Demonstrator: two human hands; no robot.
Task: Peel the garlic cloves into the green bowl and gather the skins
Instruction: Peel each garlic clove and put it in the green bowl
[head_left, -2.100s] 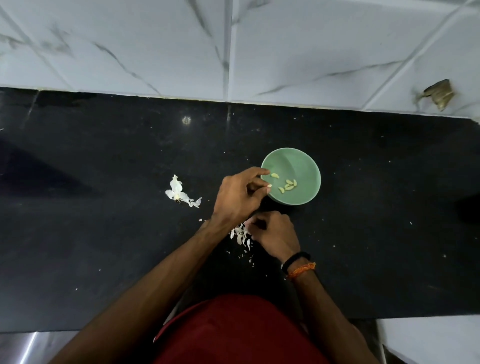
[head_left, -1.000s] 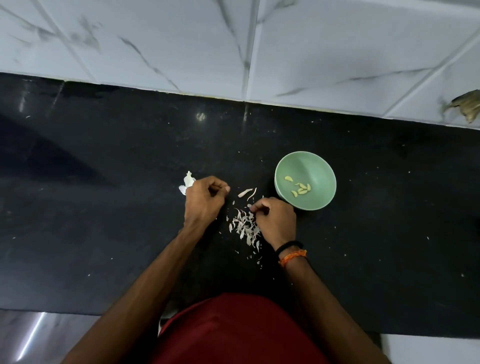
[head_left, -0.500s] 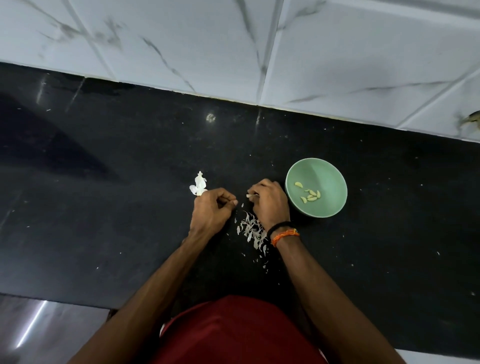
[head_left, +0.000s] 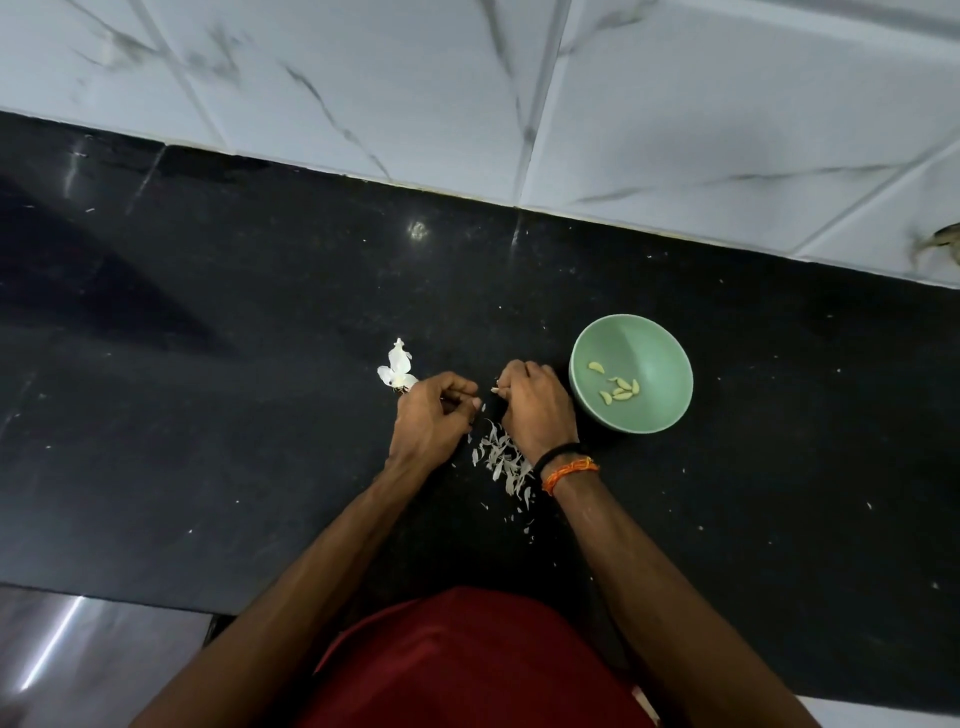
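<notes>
The green bowl (head_left: 670, 358) stands on the black counter, right of my hands, with several peeled garlic cloves (head_left: 618, 391) inside. My left hand (head_left: 431, 421) is curled tight around a small garlic clove that is mostly hidden by my fingers. It sits just right of the white garlic bulb remains (head_left: 396, 370). My right hand (head_left: 537, 410), next to the bowl, pinches a small pale bit of garlic skin (head_left: 496, 389) at its fingertips. A pile of loose skins (head_left: 501, 460) lies between my wrists.
The black stone counter (head_left: 208, 364) runs wide to both sides, with small skin flecks near its front edge. A white marble-tiled wall (head_left: 467, 93) rises behind it. A brownish object (head_left: 943, 244) sits at the far right wall edge.
My left hand left the bowl, went left to the garlic bulb remains, then drew back curled. My right hand moved up from the skin pile and now pinches a pale bit.
</notes>
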